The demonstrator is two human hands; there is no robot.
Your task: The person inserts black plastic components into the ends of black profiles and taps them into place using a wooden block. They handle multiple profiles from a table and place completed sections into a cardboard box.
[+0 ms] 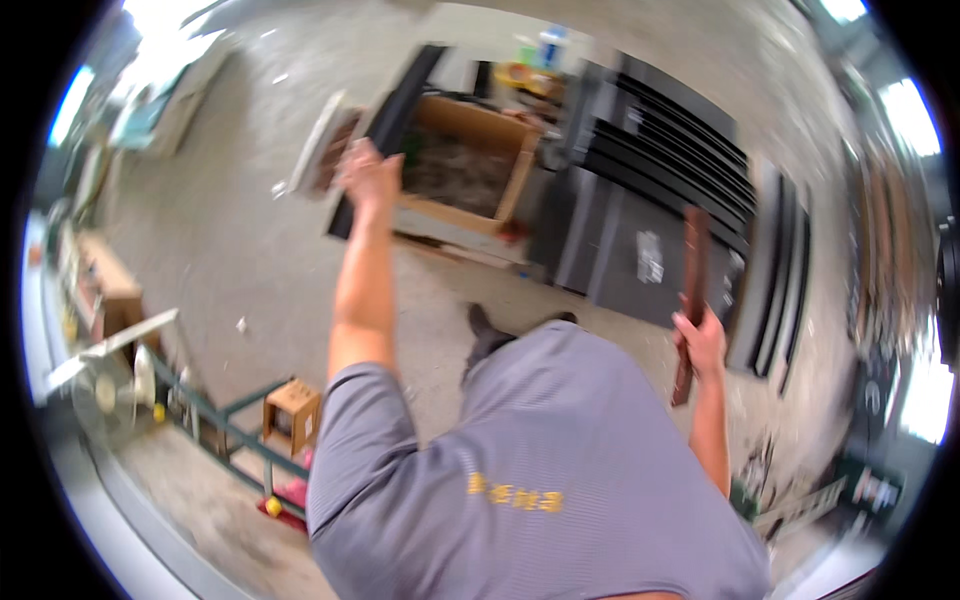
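Observation:
My left hand is stretched out over a long black strip beside an open cardboard box. Its thumb stands away from the fingers; it looks open, and blur hides whether it touches the strip. In my right hand is a narrow dark brown bar, gripped near its lower part and pointing away from me. That bar hangs in front of dark flat panels.
More black strips lie across the panels, with others to the right. Yellow tape and a blue-and-white bottle stand behind the box. At lower left are a green metal frame and a small carton.

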